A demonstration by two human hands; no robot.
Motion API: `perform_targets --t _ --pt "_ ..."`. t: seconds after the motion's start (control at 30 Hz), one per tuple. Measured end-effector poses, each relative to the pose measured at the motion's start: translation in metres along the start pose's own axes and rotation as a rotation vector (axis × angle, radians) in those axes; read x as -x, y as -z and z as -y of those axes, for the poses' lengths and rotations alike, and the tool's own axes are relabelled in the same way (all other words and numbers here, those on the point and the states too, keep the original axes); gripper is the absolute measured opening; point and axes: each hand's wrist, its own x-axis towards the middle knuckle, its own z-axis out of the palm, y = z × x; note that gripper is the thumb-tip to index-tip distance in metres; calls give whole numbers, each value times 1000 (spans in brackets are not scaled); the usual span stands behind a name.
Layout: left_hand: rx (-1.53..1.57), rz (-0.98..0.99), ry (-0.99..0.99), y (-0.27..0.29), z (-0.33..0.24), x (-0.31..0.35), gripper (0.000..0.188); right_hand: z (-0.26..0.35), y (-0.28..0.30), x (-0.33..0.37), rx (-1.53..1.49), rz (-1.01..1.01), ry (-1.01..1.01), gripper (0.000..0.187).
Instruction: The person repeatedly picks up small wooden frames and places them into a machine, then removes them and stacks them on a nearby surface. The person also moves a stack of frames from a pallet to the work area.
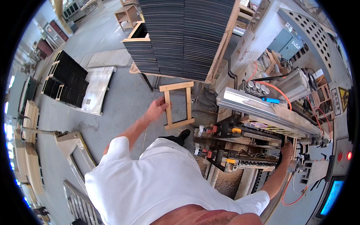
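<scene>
My left hand [156,109] grips one long side of a small rectangular wooden frame [188,103], its fingers wrapped round the bar. The frame is pale wood, two long bars joined by two wider end pieces, and hangs in front of a tall stack of black-faced panels [183,41]. Far to the right, my right hand [287,150] reaches into the woodworking machine [270,116], closed beside a dark upright strip [279,158]. What its fingers hold, if anything, cannot be made out. Clamps with red and yellow parts [236,130] line the machine bed between my hands.
A second black stack [71,80] stands on a pallet [100,88] at the left. A metal frame stand [73,146] is near my left side. Orange air hoses [279,90] run over the machine. A control panel with a lit red button [349,155] stands far right.
</scene>
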Motion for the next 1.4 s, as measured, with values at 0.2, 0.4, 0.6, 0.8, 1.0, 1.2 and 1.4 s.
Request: perform_targets --t 0.2,0.4,0.6,0.8,1.0,1.2,1.4 --pt "76 -120 -93 116 -69 8 28 12 3 -7 85 96 -80 31" --pt "171 -502 -257 242 -135 -29 31 27 15 4 30 2 -158 33" --pt "203 -541 -262 337 -196 -134 32 119 82 75 -608 -591 -87 22" --pt "59 -505 -184 366 -229 -286 26 260 131 201 -1081 -666 -86 13" --pt "-622 -414 -236 341 -203 -375 37 356 97 275 -1176 -371 -187 8" --pt "-579 -544 -423 328 -221 -338 50 383 37 324 -1209 -157 -264 19" --pt "-265 -504 -811 276 -222 -247 32 357 11 408 -751 -188 -528 22"
